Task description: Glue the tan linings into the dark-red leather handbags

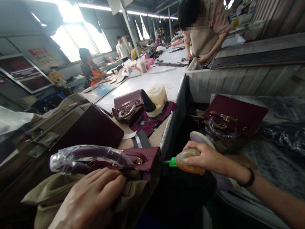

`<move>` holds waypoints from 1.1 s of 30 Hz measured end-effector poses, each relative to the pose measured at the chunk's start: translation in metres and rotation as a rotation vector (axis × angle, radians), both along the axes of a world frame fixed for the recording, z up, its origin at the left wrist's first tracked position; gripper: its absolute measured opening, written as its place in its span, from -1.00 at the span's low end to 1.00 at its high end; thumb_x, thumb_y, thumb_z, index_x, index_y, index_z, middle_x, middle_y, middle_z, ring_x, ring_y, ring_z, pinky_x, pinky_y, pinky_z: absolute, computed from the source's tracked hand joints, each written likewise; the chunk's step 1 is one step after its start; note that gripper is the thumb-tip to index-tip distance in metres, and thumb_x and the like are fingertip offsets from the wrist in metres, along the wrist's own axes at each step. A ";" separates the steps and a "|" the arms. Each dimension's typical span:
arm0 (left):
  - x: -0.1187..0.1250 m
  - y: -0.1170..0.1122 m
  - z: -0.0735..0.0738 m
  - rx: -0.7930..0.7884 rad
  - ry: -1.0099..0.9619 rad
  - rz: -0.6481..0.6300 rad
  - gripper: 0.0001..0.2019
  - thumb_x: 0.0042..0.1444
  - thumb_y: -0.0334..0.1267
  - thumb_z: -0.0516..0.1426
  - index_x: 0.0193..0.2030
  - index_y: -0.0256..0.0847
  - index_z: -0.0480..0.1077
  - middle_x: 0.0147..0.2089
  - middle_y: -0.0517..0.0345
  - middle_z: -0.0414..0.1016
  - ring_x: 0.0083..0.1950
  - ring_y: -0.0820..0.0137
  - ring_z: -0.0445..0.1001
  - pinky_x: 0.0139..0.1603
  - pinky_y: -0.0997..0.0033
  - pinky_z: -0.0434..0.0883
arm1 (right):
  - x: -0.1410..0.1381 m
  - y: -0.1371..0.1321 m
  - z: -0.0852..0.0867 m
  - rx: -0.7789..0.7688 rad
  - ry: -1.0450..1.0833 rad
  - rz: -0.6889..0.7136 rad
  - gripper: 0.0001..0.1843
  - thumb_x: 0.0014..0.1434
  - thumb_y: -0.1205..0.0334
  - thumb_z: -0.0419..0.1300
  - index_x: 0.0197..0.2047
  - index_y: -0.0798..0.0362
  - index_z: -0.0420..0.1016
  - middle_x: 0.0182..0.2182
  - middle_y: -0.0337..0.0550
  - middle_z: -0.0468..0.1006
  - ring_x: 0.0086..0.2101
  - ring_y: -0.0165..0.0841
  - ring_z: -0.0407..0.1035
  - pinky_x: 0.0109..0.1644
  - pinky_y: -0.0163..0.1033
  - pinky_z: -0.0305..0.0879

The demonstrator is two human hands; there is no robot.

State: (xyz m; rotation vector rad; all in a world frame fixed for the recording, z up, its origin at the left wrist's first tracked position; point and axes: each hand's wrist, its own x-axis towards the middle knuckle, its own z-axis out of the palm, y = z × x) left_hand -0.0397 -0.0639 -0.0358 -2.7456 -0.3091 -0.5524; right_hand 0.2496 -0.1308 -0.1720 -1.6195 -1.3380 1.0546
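Observation:
My right hand (205,157) is wrapped round a squeeze bottle (186,158) of amber liquid, probably glue. Its green nozzle points left, close to the end of a maroon handbag (152,157). On that bag lies my left hand (96,190), fingers together and gripping its upper edge and the loose olive lining (52,189); the fingertips are partly hidden. The bag's handle (89,156) arches above the hand in clear plastic wrap. Gold-coloured fittings show beside the handle.
A second maroon handbag (127,104) sits on the table (165,79), near a black cone (147,101), a yellowed plastic container (156,96) and maroon pieces (153,121). Another bag (235,114) lies at right. A co-worker (205,28) bends over a white bin (200,81). Large maroon panels (89,129) stand left.

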 end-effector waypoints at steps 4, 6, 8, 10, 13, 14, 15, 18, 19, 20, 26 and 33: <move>0.006 -0.004 0.008 0.046 0.017 -0.026 -0.71 -0.15 -0.56 -0.15 -0.42 -0.16 0.27 -0.45 0.15 0.49 -0.46 0.46 0.45 -0.46 0.50 0.38 | -0.002 -0.007 0.001 -0.050 0.039 0.069 -0.75 -0.10 0.13 0.25 -0.31 0.03 0.43 -0.53 -0.25 0.46 -0.51 -0.32 0.34 -0.50 -0.29 0.20; 0.005 -0.005 0.008 0.031 0.027 -0.011 -0.71 -0.15 -0.57 -0.15 -0.43 -0.17 0.29 -0.44 0.13 0.50 -0.45 0.45 0.44 -0.46 0.49 0.38 | -0.003 -0.008 0.001 -0.024 0.009 0.051 -0.75 -0.10 0.13 0.26 -0.30 0.02 0.44 -0.52 -0.26 0.45 -0.50 -0.32 0.34 -0.49 -0.29 0.20; 0.003 -0.005 0.005 0.026 0.052 0.010 -0.71 -0.13 -0.57 -0.15 -0.42 -0.19 0.30 -0.41 0.10 0.50 -0.43 0.43 0.43 -0.43 0.46 0.38 | -0.003 -0.007 0.001 0.023 -0.052 0.014 -0.77 -0.08 0.14 0.25 -0.30 0.01 0.45 -0.51 -0.26 0.46 -0.47 -0.31 0.35 -0.44 -0.26 0.23; 0.000 -0.003 -0.002 0.061 0.063 0.013 -0.71 -0.04 -0.56 -0.15 -0.36 -0.22 0.32 -0.39 0.07 0.49 -0.40 0.39 0.43 -0.39 0.42 0.37 | -0.003 -0.003 0.002 0.063 -0.100 -0.023 -0.77 -0.07 0.16 0.24 -0.29 0.02 0.45 -0.47 -0.25 0.46 -0.44 -0.29 0.36 -0.39 -0.24 0.24; -0.002 0.001 -0.014 0.131 0.028 0.009 -0.73 0.14 -0.49 -0.17 -0.28 -0.27 0.33 -0.37 0.03 0.47 -0.37 0.34 0.40 -0.32 0.34 0.35 | -0.002 0.006 0.004 0.111 -0.136 -0.065 -0.77 -0.06 0.17 0.21 -0.27 0.02 0.43 -0.41 -0.25 0.46 -0.39 -0.30 0.36 -0.32 -0.23 0.25; -0.002 0.003 -0.018 0.153 0.012 0.006 -0.72 0.19 -0.46 -0.19 -0.27 -0.28 0.33 -0.37 0.03 0.46 -0.37 0.34 0.39 -0.31 0.33 0.34 | -0.002 0.008 0.005 0.127 -0.147 -0.076 -0.77 -0.06 0.17 0.20 -0.27 0.03 0.43 -0.40 -0.25 0.45 -0.37 -0.30 0.36 -0.30 -0.23 0.25; -0.001 0.004 -0.021 0.171 -0.001 0.005 -0.72 0.22 -0.44 -0.19 -0.26 -0.30 0.32 -0.36 0.02 0.45 -0.37 0.33 0.38 -0.30 0.33 0.33 | -0.002 0.011 0.006 0.141 -0.159 -0.087 -0.77 -0.06 0.17 0.20 -0.28 0.03 0.43 -0.38 -0.25 0.45 -0.36 -0.31 0.35 -0.28 -0.23 0.25; 0.001 0.006 -0.027 0.182 -0.009 -0.004 -0.71 0.27 -0.40 -0.20 -0.25 -0.31 0.32 -0.36 0.02 0.44 -0.37 0.34 0.36 -0.28 0.34 0.31 | 0.001 0.017 0.006 0.171 -0.183 -0.108 -0.78 -0.07 0.17 0.19 -0.29 0.03 0.42 -0.38 -0.26 0.44 -0.34 -0.32 0.33 -0.25 -0.24 0.22; 0.001 0.006 -0.028 0.177 -0.014 -0.005 -0.71 0.28 -0.40 -0.20 -0.24 -0.31 0.31 -0.36 0.03 0.44 -0.37 0.35 0.36 -0.27 0.34 0.31 | 0.001 0.019 0.006 0.177 -0.183 -0.112 -0.78 -0.07 0.17 0.19 -0.29 0.03 0.41 -0.39 -0.27 0.44 -0.35 -0.33 0.32 -0.26 -0.24 0.22; 0.002 0.006 -0.028 0.173 -0.016 -0.008 -0.72 0.28 -0.39 -0.20 -0.24 -0.31 0.31 -0.36 0.03 0.44 -0.37 0.35 0.36 -0.27 0.34 0.30 | 0.002 0.020 0.006 0.180 -0.180 -0.114 -0.78 -0.07 0.17 0.18 -0.29 0.03 0.41 -0.39 -0.28 0.43 -0.36 -0.34 0.32 -0.26 -0.25 0.21; 0.004 0.008 -0.024 0.161 0.038 0.004 -0.75 0.28 -0.40 -0.17 -0.23 -0.30 0.30 -0.33 0.03 0.45 -0.34 0.36 0.38 -0.24 0.37 0.31 | 0.001 0.028 0.006 0.193 -0.142 -0.118 -0.78 -0.06 0.19 0.17 -0.29 0.05 0.39 -0.45 -0.28 0.42 -0.43 -0.37 0.30 -0.35 -0.28 0.21; 0.002 0.014 -0.034 0.158 -0.058 -0.022 -0.71 0.26 -0.41 -0.19 -0.27 -0.30 0.33 -0.35 0.04 0.44 -0.34 0.37 0.38 -0.25 0.38 0.31 | -0.001 0.033 0.007 0.195 -0.152 -0.124 -0.77 -0.09 0.15 0.18 -0.31 0.05 0.38 -0.43 -0.25 0.41 -0.40 -0.33 0.30 -0.32 -0.23 0.19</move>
